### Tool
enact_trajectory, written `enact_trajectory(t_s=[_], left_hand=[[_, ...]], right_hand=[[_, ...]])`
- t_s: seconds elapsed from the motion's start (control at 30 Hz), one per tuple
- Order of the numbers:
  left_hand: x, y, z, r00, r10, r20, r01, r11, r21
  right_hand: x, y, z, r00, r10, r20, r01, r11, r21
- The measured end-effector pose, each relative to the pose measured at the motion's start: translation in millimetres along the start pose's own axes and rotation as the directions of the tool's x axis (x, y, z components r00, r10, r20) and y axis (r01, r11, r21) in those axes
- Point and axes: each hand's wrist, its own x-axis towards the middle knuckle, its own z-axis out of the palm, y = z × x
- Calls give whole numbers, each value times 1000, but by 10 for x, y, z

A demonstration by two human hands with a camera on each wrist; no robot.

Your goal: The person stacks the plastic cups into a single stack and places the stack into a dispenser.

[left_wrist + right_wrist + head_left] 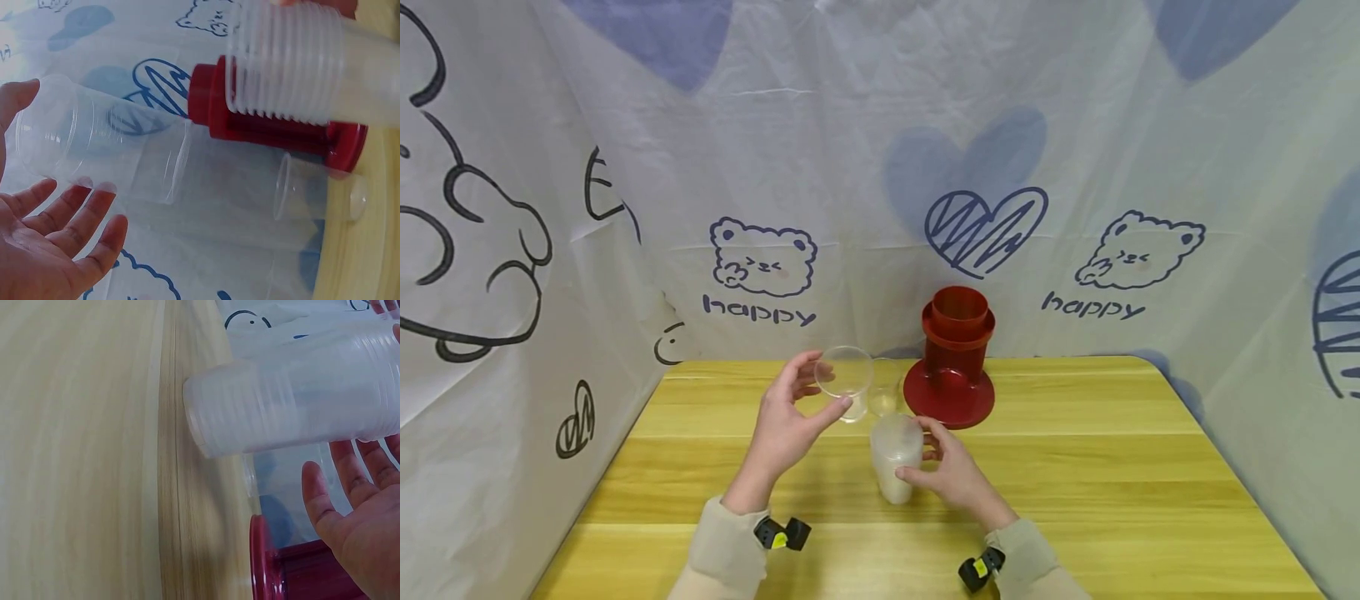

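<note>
My left hand (786,429) holds one clear plastic cup (854,407) by its rim end, raised above the table. In the left wrist view the thumb and fingertips meet opposite sides of this cup (119,140). To its right, a nested stack of clear plastic cups (897,462) is in my right hand (953,471), thumb and fingers around its upper part. Many close rims show on the stack (281,69) in the left wrist view. Behind the stack a single clear cup (886,398) stands upright on the table, apart from both hands.
A red cylindrical holder (955,354) with a round, wide base stands at the back of the wooden table (1097,467), just right of the standing cup. White cloth (850,167) printed with bears and hearts hangs behind and at the sides.
</note>
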Motion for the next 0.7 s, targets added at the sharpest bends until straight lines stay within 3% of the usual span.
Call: enact_trajectory(t_s=[0.33,0.7], left_hand=[[-15,152,43,995,57,76,-49,993,-105],[-35,167,174,985,78,156,-63,993,-104]], right_hand=[[4,16,-3,1000,-10,9,10,1000,30],[-8,-10,-16,1000,-12,24,11,1000,19]])
